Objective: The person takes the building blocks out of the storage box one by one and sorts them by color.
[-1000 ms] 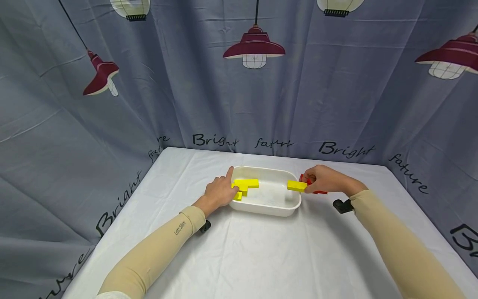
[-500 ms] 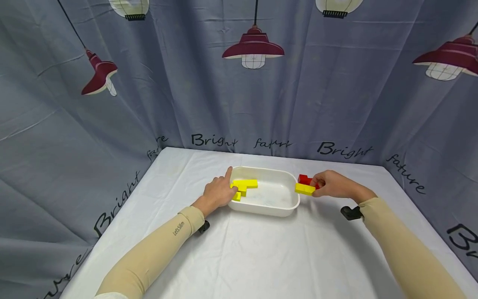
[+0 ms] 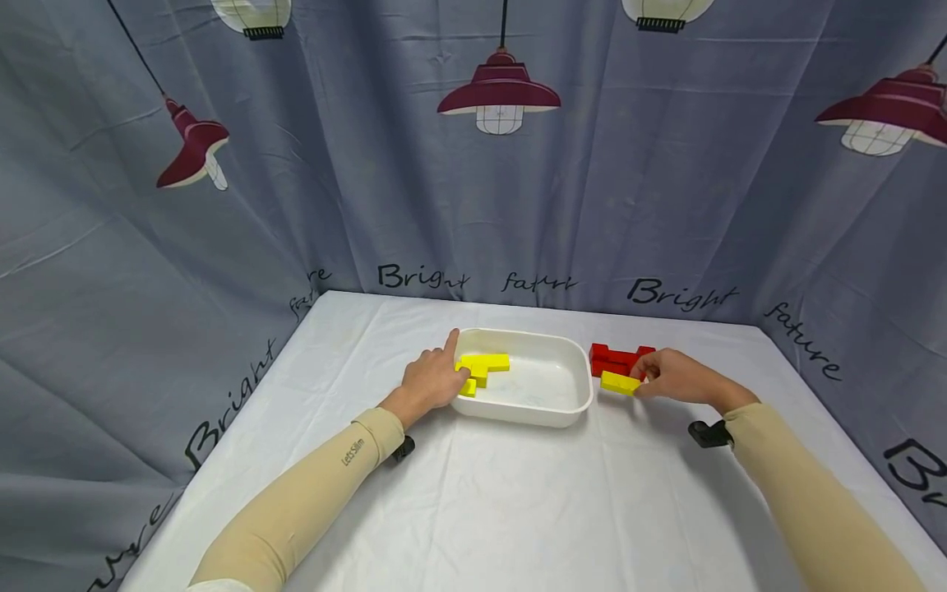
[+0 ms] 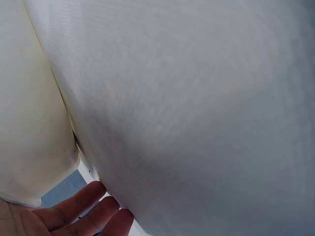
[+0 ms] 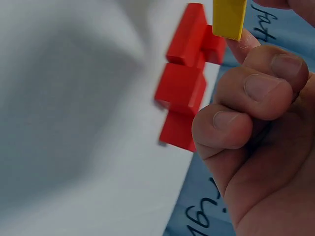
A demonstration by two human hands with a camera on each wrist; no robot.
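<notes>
At the left end of the white plastic tray [image 3: 551, 415], my left hand [image 3: 432, 376] holds the rim, its thumb over the inside and its index finger stretched along the end. Several yellow blocks [image 3: 490, 363] lie in the tray beside that thumb. My right hand [image 3: 682, 380] pinches one yellow block [image 3: 618, 383] by its end, to the right of the tray. In the right wrist view the yellow block [image 5: 229, 18] sits between thumb and index finger, the other fingers curled. Red blocks [image 3: 616, 360] lie grouped on the table just behind it.
The white-clothed table [image 3: 518, 510] reaches back to a grey-blue printed curtain [image 3: 399, 181]. In the left wrist view a cream wall [image 4: 34, 113] stands beside the fingers [image 4: 81, 201], above the cloth.
My right hand has moved right and toward me with the yellow block, from over the tray's right end to outside it. The red blocks are now more exposed. My left hand stays put.
</notes>
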